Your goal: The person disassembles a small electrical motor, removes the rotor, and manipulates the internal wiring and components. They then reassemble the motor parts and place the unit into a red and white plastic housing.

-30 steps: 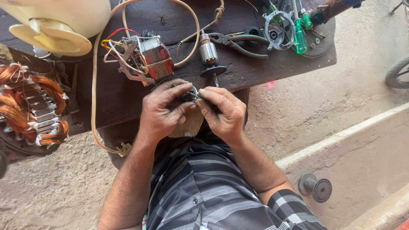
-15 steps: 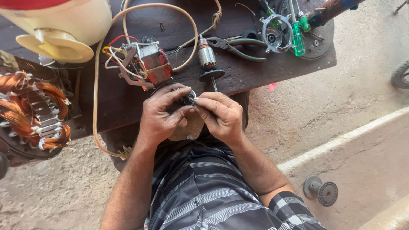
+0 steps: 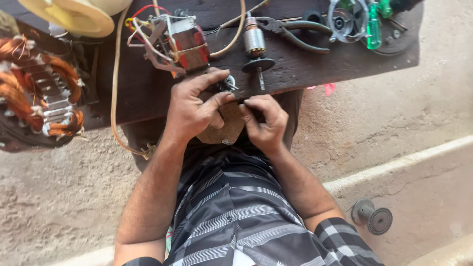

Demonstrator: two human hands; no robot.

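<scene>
The dark wooden board (image 3: 148,93) is crowded. At its left end lies a large stator with copper windings (image 3: 34,88), and a cream plastic fan blade (image 3: 74,17) sits at the upper left. A small motor core with red laminations and loose wires (image 3: 180,47) stands just beyond the left hand (image 3: 194,106), with a tan cord (image 3: 117,88) looping past it and down off the board edge. A motor armature (image 3: 256,49) lies just above the right hand (image 3: 263,120), its shaft pointing toward the person, long axis running near to far. Beyond it lie pliers (image 3: 295,34) and a green-handled screwdriver (image 3: 373,27).

The small metal part (image 3: 227,84) sits at the near board edge, pinched in the left thumb and fingers, which close narrowly round it. It is shiny and largely hidden; its axis cannot be told. The right fingers are curled tight, tips together just beside the part; whether they hold anything cannot be told.

A ribbed metal knob (image 3: 373,216) lies on the concrete ledge (image 3: 433,187).
</scene>
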